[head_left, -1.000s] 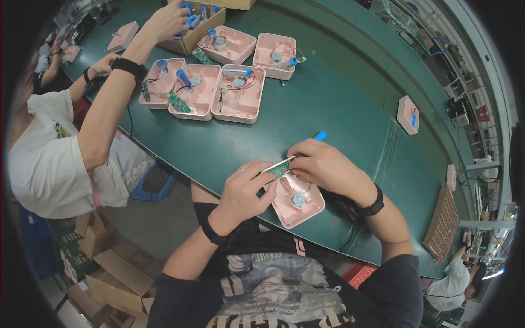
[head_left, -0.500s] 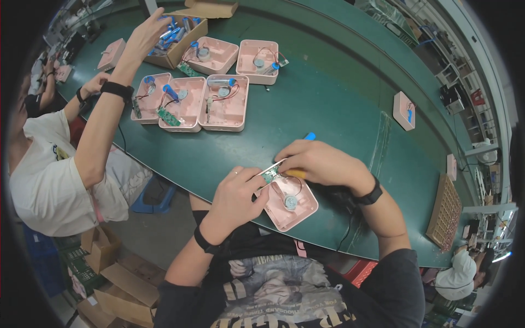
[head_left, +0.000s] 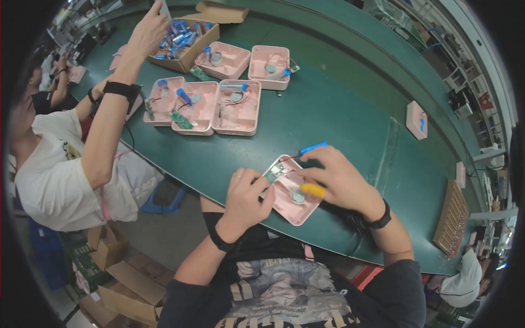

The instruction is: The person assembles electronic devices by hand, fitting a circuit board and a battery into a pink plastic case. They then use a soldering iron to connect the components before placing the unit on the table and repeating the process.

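Observation:
A pink plastic box sits before me at the table's near edge. In it are a green circuit board, thin wires and a round silver part. My left hand is at the box's left side, thumb and fingers closed on the board's edge. Over the right side hovers my right hand, with a rounded yellow handle-like thing held under its curled fingers. Its index finger is raised beside a blue cylindrical battery, which a red wire joins to the box; whether they touch is unclear.
Several pink boxes with boards and batteries stand left of centre on the green table. A cardboard box of blue batteries is behind them. A co-worker's arm reaches there. A compartment tray lies right.
My right hand has drawn back from the board, its fingers spreading, and the yellow thing shows more fully. The board appears lower in the box. The whole view has shifted slightly.

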Tool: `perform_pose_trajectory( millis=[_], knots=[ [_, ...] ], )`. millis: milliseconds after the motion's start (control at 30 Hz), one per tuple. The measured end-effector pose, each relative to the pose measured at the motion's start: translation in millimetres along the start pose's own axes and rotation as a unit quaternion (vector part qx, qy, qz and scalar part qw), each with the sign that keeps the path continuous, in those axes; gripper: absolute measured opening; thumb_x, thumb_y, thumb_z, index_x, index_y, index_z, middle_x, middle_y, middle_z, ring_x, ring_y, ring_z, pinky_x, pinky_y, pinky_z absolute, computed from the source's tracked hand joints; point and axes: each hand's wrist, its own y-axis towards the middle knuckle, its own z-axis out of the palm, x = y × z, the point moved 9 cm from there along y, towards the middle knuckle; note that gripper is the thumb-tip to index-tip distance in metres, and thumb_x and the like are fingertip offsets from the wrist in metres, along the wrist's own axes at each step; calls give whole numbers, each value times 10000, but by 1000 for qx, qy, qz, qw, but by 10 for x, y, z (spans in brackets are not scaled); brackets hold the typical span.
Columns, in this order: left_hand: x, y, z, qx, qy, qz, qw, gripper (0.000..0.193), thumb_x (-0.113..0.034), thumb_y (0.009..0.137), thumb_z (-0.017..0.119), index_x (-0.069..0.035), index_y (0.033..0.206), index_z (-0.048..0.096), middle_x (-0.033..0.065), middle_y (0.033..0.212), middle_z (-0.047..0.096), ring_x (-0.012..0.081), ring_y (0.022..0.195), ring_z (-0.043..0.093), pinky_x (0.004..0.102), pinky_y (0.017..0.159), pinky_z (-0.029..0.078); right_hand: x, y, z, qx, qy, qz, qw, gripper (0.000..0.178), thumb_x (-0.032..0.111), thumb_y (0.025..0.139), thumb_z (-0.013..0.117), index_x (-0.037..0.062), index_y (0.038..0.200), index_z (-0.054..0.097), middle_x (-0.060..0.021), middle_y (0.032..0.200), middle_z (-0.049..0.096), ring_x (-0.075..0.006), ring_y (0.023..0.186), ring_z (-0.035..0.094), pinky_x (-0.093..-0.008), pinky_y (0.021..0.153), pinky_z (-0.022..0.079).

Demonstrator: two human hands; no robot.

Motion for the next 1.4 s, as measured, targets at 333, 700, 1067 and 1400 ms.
perform_pose_trajectory(
  millis=[333,700,1067,1400],
  knots=[
    [47,-122,91,-14,1,2,1000,120,-99,831,752,-50,836,643,127,915,588,347,833,587,458,772,478,138,-4,284,-41,-159,78,983,404,152,854,772,16,1230,716,-190,1365,608,-426,1270,585,-510,1061,478],
    [19,-130,-60,-43,4,-5,999,103,-87,863,738,-38,859,647,123,923,590,328,830,578,430,791,483,68,-180,249,-60,52,114,990,362,107,969,693,-21,1308,676,-216,1467,577,-367,1308,608,-439,1096,493],
    [185,-148,-130,-72,-67,-64,993,71,-30,883,718,-5,897,654,140,951,616,344,850,601,425,755,509,-418,-493,666,-38,615,311,723,436,-4,984,673,-43,1416,631,-101,1373,679,-192,1237,651,-343,1072,515],
    [141,-167,-104,-46,-92,-63,993,77,-36,890,723,3,905,658,147,965,623,349,863,613,433,774,509,-559,-657,953,-8,601,343,722,224,-8,920,774,-81,1131,764,-36,1018,765,-112,898,677,-288,830,555]
  ],
)
